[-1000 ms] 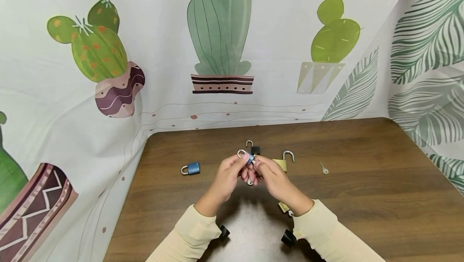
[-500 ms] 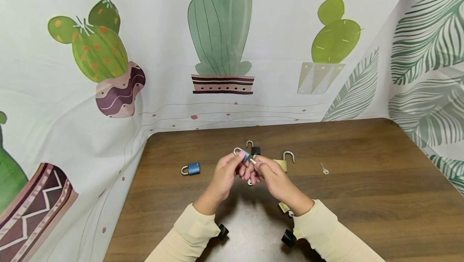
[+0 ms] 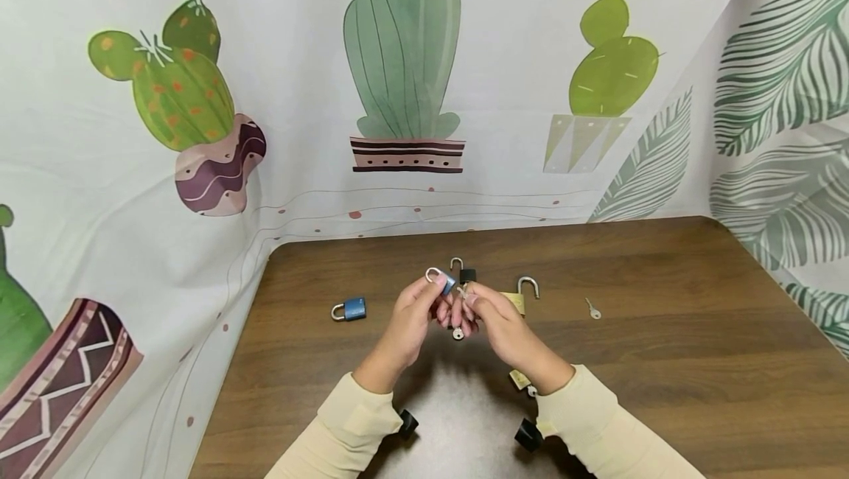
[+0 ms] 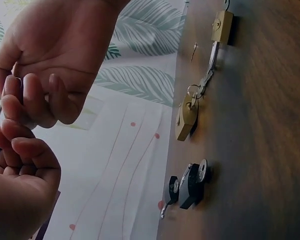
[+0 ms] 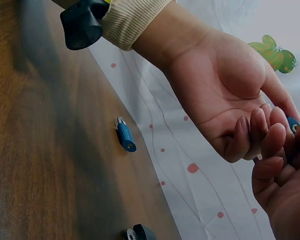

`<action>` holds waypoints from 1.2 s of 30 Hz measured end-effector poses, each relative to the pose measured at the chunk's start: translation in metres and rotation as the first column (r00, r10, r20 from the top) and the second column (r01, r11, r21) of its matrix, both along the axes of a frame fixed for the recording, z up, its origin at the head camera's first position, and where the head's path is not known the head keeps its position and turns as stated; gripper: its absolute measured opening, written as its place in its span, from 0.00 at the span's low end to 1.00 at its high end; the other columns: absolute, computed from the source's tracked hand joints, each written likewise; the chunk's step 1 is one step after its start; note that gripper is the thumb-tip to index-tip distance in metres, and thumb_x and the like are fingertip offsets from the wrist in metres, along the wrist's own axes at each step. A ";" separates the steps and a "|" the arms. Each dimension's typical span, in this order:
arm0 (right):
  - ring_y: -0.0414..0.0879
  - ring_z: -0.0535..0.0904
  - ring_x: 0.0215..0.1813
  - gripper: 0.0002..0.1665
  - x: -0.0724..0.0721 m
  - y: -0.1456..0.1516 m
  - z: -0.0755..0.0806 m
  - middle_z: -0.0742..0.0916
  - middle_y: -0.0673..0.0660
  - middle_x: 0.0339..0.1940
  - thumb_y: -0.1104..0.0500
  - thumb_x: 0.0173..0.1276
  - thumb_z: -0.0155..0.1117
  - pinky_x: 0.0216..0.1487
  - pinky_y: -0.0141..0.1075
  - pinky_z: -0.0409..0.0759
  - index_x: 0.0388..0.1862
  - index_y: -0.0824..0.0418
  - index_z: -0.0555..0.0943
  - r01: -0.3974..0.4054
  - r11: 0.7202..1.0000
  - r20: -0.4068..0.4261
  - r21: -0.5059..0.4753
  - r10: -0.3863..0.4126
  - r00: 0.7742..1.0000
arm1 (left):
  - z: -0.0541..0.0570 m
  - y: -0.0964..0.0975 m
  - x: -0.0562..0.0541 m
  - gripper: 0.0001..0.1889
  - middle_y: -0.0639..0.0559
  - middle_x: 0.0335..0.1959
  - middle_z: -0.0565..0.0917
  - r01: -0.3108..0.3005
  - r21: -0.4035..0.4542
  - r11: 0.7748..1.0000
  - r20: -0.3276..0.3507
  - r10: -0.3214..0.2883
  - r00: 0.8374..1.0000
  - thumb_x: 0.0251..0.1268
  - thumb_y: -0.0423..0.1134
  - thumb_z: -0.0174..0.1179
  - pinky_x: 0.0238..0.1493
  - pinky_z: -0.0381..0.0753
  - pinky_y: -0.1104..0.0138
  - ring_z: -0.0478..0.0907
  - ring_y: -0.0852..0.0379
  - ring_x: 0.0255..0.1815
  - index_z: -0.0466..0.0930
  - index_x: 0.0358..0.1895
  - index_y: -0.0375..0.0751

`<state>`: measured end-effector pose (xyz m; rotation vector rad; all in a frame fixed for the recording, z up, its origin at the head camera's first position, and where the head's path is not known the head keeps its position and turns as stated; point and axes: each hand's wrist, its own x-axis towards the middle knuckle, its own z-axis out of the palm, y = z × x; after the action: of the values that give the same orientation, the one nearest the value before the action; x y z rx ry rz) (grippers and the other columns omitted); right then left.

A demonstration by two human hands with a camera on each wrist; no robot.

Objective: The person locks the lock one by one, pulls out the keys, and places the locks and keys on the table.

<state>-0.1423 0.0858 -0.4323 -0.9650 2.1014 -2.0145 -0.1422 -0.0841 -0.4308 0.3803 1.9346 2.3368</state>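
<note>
Over the middle of the table, my left hand (image 3: 411, 320) holds a small blue padlock (image 3: 447, 285) between thumb and fingers, its silver shackle pointing up and left. A keyhole shows in the blue padlock (image 5: 293, 125) in the right wrist view. Close beside it, my right hand (image 3: 500, 324) pinches a small silver key (image 3: 462, 292), apart from the padlock. The fingers of both hands meet below. Behind them lie a black padlock (image 3: 468, 275) with a raised shackle and a brass padlock (image 3: 517, 302) with its shackle open.
A second blue padlock (image 3: 354, 308) lies at left on the wooden table (image 3: 663, 361). A loose key (image 3: 594, 312) lies at right. Another brass padlock (image 3: 519, 379) with a key is under my right forearm. Below my hands sits another black padlock (image 4: 189, 187) with a key.
The blue padlock has shifted slightly up and left with my left hand, away from my right fingers. A gap now separates it from the key, which was at its base before.
</note>
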 end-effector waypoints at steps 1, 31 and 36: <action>0.47 0.74 0.27 0.19 0.000 0.000 0.000 0.79 0.67 0.28 0.67 0.79 0.35 0.31 0.36 0.75 0.29 0.69 0.70 0.007 1.000 -0.008 -0.003 -0.007 1.000 | 0.001 -0.001 0.000 0.17 0.57 0.17 0.69 -0.002 -0.001 1.000 0.000 0.002 1.000 0.81 0.41 0.45 0.29 0.72 0.72 0.69 0.62 0.21 0.72 0.30 0.38; 0.40 0.87 0.43 0.16 -0.019 0.031 0.002 0.89 0.66 0.47 0.67 0.77 0.56 0.50 0.35 0.86 0.58 0.70 0.82 0.196 0.980 -0.075 -0.044 -0.199 0.977 | 0.015 -0.040 -0.010 0.16 0.54 0.19 0.70 -0.089 -0.063 0.994 0.045 0.092 0.995 0.79 0.40 0.48 0.29 0.69 0.71 0.69 0.58 0.22 0.74 0.36 0.28; 0.38 0.84 0.51 0.14 -0.019 0.044 -0.002 0.88 0.64 0.50 0.66 0.74 0.60 0.53 0.28 0.82 0.55 0.65 0.85 0.282 0.959 -0.103 0.025 -0.278 0.955 | 0.011 -0.051 -0.010 0.17 0.53 0.19 0.71 -0.105 -0.075 0.992 0.080 0.111 0.991 0.80 0.40 0.47 0.28 0.68 0.71 0.69 0.58 0.21 0.75 0.36 0.29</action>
<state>-0.1617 0.1297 -0.4343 -0.8156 2.4446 -2.0760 -0.1523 -0.1350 -0.4194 0.1724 2.0400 2.2986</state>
